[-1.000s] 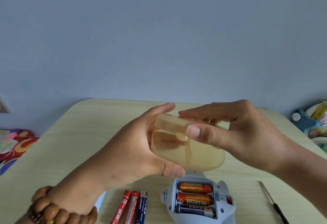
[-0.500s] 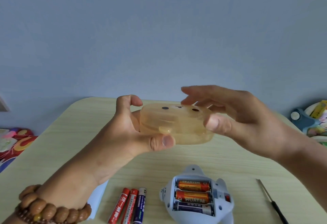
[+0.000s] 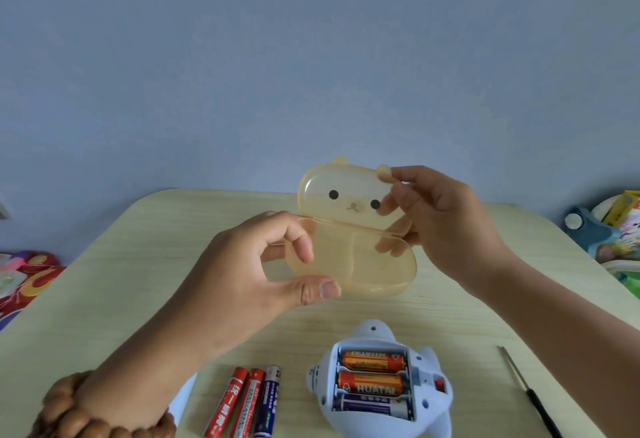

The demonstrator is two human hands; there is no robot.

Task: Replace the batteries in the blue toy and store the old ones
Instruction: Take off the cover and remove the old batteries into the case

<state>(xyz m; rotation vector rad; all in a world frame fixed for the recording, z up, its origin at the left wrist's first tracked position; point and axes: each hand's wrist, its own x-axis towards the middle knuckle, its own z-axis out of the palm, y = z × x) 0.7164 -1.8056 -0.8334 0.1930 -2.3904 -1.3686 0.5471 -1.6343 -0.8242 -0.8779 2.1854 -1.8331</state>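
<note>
The amber case [image 3: 374,275] now stands open, lid [image 3: 343,191] raised (bear face showing); left hand [image 3: 242,271] grips its base, right hand [image 3: 443,223] pinches the lid.

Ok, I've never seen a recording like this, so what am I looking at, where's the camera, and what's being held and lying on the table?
No machine here: these are a person's bare hands, filmed by a wide-angle camera on their head, looking forward and down. The left hand grips the base of a see-through yellow box; the right hand pinches its lid, swung open. On the table lie three loose batteries, a blue toy with three batteries in its open back, and a thin black-handled tool.
</note>
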